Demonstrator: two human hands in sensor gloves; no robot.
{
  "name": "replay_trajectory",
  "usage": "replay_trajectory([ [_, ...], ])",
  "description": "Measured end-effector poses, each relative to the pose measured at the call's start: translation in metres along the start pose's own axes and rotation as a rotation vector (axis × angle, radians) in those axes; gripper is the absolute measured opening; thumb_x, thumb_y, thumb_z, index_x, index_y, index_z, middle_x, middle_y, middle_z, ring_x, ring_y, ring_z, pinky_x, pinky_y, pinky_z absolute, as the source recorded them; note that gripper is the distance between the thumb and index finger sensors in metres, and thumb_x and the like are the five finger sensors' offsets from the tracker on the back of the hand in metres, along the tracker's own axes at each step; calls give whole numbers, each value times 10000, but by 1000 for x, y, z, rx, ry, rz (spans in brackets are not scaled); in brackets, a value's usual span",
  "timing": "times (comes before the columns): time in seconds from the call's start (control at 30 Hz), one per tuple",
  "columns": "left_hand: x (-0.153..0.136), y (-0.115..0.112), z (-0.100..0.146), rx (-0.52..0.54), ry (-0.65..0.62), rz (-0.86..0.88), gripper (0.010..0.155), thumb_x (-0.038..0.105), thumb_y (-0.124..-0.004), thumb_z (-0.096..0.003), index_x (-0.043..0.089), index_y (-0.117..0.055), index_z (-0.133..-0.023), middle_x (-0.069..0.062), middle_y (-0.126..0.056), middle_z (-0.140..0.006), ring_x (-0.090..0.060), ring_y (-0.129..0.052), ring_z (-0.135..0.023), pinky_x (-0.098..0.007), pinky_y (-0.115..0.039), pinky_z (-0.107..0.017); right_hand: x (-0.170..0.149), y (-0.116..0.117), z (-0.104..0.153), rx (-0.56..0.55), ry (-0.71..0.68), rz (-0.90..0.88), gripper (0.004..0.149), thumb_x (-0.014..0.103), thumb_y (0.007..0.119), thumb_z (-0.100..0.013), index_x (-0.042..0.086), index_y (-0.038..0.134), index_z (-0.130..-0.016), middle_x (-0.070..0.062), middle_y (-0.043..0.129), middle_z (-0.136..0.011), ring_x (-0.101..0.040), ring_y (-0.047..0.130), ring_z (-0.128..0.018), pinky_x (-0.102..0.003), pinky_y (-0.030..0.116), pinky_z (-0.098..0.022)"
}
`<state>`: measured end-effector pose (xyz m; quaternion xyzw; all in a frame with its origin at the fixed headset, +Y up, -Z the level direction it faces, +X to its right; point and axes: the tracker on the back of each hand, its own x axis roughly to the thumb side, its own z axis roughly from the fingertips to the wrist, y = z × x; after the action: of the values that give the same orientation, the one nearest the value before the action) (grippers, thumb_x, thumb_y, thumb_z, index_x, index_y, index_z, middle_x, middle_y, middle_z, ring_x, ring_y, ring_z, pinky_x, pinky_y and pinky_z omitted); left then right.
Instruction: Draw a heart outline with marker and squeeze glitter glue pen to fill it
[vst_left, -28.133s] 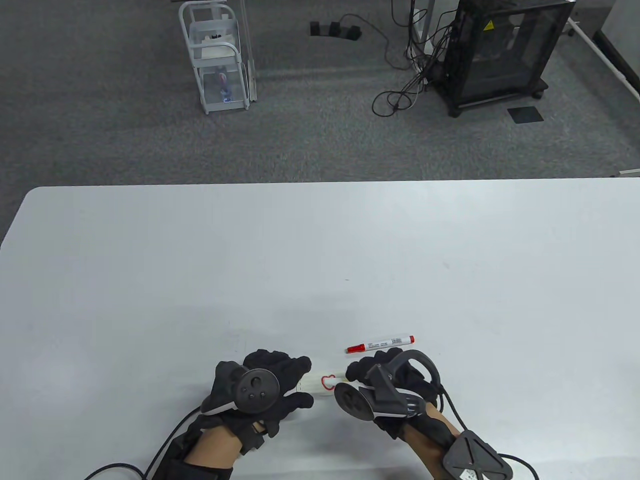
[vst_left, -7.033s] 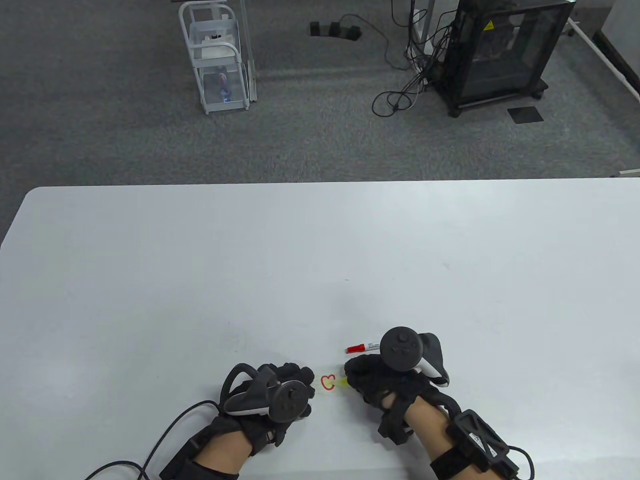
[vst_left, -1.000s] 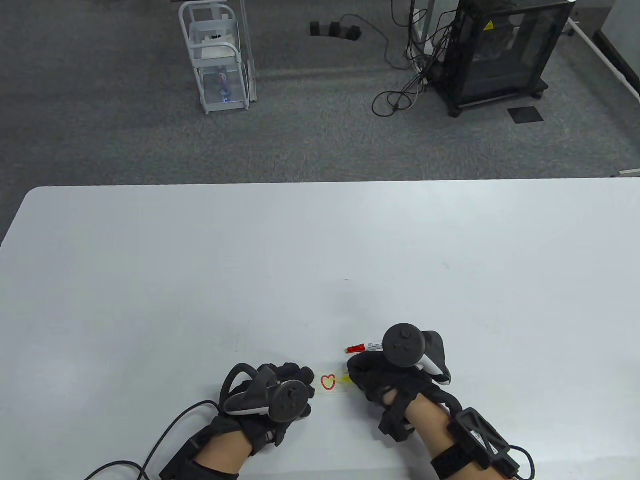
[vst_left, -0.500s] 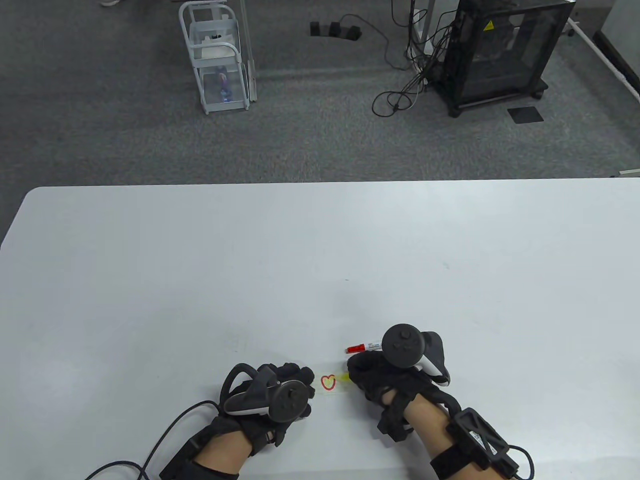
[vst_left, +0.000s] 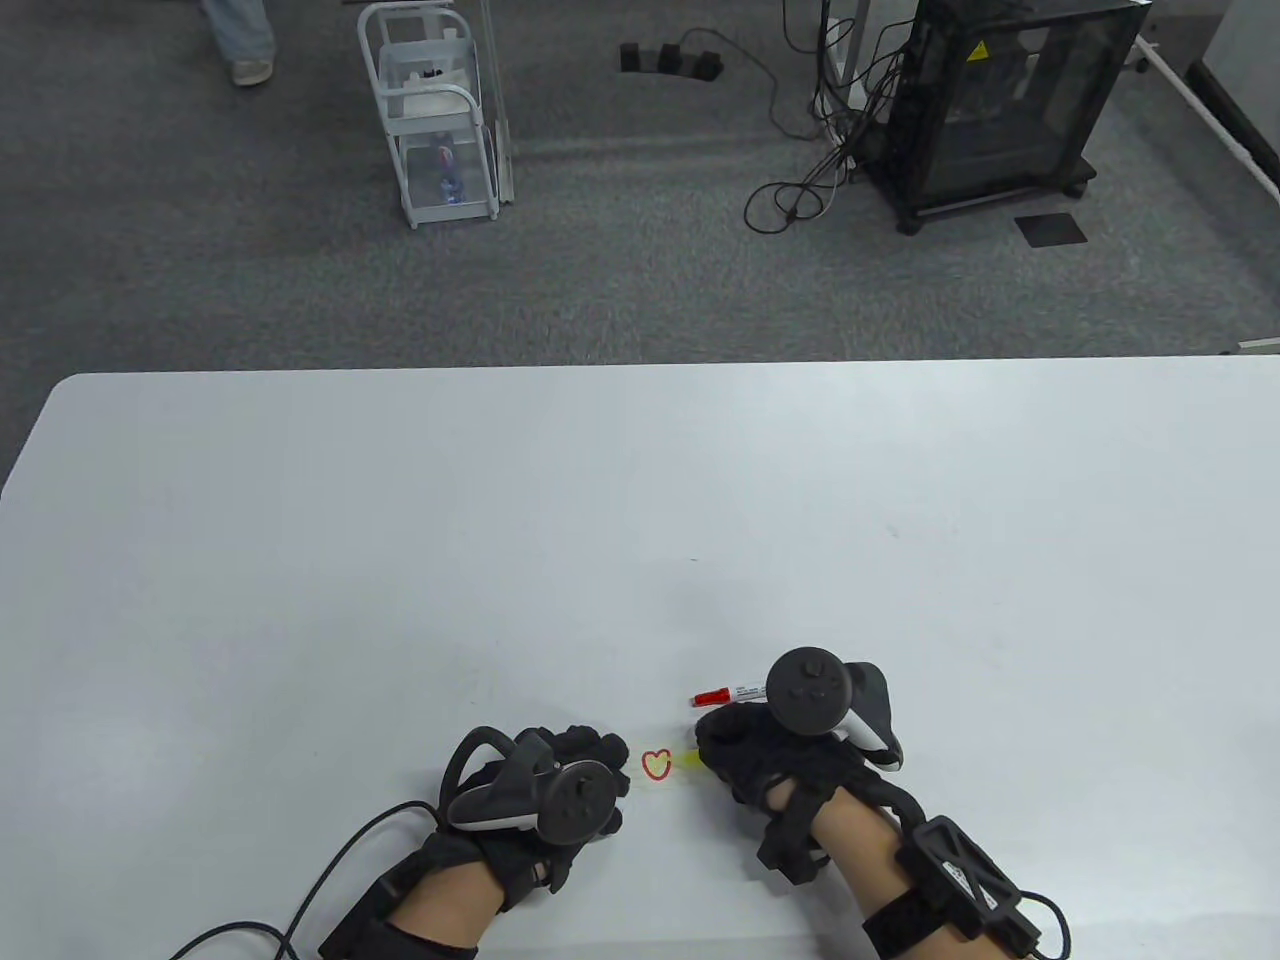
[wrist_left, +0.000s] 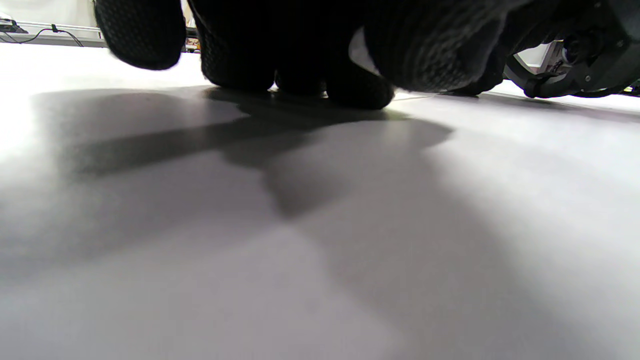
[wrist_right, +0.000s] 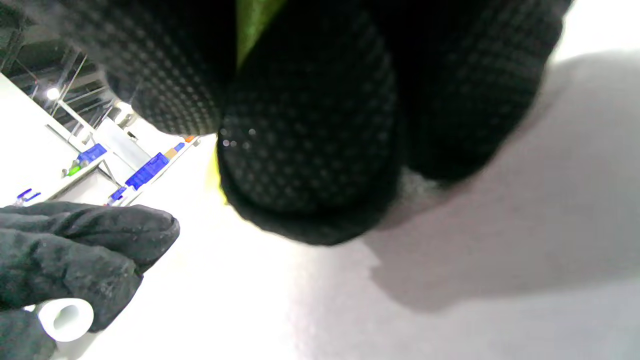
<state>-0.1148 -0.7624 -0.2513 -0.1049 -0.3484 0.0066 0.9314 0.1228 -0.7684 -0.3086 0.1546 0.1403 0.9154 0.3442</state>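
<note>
A small red heart outline (vst_left: 656, 765) with yellow glue inside it lies on a pale paper strip near the table's front edge. My right hand (vst_left: 706, 750) pinches a yellow-green glitter glue pen (vst_left: 689, 760), its tip pointing left just beside the heart. In the right wrist view the pen (wrist_right: 252, 20) shows green between my fingers (wrist_right: 310, 150). My left hand (vst_left: 600, 762) rests left of the heart, fingers curled round the white rolled end of the paper (wrist_right: 65, 319). The capped red marker (vst_left: 722, 694) lies behind my right hand, partly hidden by the tracker.
The white table (vst_left: 640, 480) stretches wide beyond the hands. On the floor past its far edge stand a white wire cart (vst_left: 440, 120) and a black cabinet (vst_left: 1000, 100) with loose cables. A person's leg (vst_left: 240, 40) stands at the top left.
Both hands stay almost still; the pen tip keeps to the heart's right side. A person's leg has walked into view on the floor at the top left.
</note>
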Motion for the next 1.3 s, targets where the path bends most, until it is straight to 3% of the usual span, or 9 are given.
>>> replay_trajectory([
  [1.3,0,0,0,0,-1,-2,465,491,-745,-499,257,-777,-899,6,-711,-1112,-286,-714,-1017,-554,-658,-694,2,-1,-2,27,11,31,429,297,876,-403,86,920,-775,-108,1060,-514,-102,1098,-217,-344,976,-273],
])
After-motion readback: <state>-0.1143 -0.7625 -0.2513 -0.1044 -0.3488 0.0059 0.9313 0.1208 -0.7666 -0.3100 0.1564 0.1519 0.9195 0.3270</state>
